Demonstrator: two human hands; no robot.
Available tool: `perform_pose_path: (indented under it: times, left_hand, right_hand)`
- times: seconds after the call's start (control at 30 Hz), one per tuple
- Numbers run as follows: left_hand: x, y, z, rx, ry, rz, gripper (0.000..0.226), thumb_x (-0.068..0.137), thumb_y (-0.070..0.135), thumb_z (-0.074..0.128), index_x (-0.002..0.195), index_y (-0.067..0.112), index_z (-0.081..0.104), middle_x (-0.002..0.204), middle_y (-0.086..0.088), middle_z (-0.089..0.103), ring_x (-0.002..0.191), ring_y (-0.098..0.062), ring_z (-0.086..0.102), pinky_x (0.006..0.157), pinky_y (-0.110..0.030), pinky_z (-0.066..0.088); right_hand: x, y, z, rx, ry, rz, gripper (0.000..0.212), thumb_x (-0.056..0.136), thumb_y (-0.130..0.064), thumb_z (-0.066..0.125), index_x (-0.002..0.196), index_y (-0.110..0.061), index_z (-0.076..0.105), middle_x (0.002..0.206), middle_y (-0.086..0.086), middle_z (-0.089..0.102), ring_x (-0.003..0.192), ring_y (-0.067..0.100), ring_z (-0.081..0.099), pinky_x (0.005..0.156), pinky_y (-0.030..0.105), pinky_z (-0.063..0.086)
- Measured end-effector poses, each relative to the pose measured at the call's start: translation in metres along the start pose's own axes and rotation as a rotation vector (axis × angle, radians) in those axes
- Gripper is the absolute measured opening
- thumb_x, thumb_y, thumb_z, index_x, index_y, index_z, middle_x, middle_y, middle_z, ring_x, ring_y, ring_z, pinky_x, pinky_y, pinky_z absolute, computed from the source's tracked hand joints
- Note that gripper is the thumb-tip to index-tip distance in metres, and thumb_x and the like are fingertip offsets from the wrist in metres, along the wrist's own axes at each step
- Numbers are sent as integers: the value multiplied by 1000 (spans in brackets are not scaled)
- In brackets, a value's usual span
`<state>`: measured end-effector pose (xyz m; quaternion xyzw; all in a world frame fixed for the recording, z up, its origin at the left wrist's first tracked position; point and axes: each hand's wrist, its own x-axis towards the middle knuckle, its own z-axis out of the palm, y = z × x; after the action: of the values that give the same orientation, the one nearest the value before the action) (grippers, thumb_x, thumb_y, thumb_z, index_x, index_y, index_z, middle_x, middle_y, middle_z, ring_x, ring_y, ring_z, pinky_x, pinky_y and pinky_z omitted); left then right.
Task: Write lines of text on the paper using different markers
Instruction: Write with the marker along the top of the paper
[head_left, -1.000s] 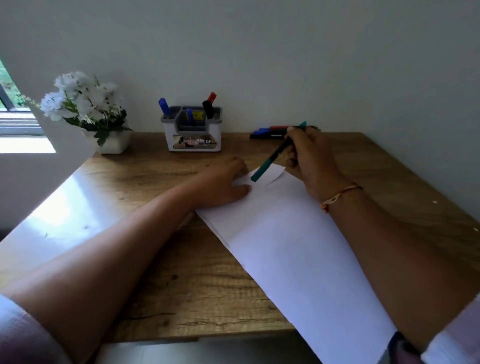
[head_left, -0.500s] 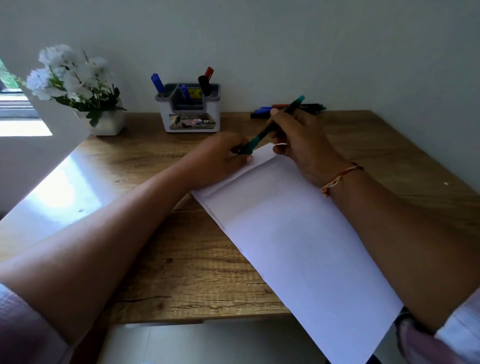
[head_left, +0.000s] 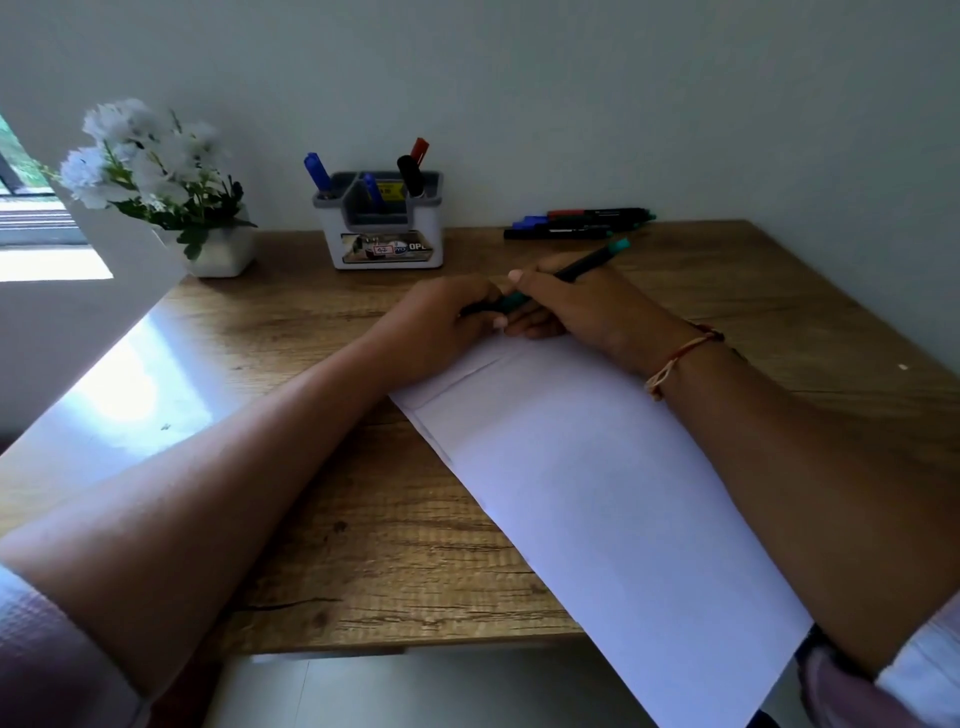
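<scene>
White slanted paper (head_left: 597, 493); black marker (head_left: 582, 266) with teal far end.

A single head-worn camera looks forward and down, close over the wooden worktop (head_left: 332, 545), toward the wall (head_left: 571, 93).

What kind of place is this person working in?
Probably a home or small-office writing corner: a wooden desk against a plain wall, a holder of markers, and a pot of white flowers beside a window.
</scene>
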<state>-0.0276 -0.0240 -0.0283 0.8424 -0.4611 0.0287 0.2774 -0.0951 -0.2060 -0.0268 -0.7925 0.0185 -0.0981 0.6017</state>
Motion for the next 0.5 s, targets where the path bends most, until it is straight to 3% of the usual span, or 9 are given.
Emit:
perform_pose_path:
  times: [0.17,0.37,0.5]
  left_hand:
    - [2,-4,-2,-34,-23,-9,17,97,21,60,108,10,69,95,-4,69,86,-18,61,81,-38,49]
    - [2,-6,-2,-73,-36,-33,16,97,21,61,108,13,68,95,-3,68,86,-16,61,80,-37,49]
    - [2,-7,0,-96,-16,-74,35,98,23,58,133,25,52,95,12,60,86,-2,57,71,-22,44]
  right_hand:
    - [-1,-3,-1,148,-48,91,17,100,-22,60,92,-9,68,84,14,78,81,24,77,64,26,62]
    - [-5,-7,-1,185,-59,146,23,102,-21,56,104,-2,68,90,17,78,85,24,77,73,30,63]
    - [-2,-11,-10,220,-25,168,32,98,-31,46,100,-12,73,91,13,79,88,25,77,61,28,61]
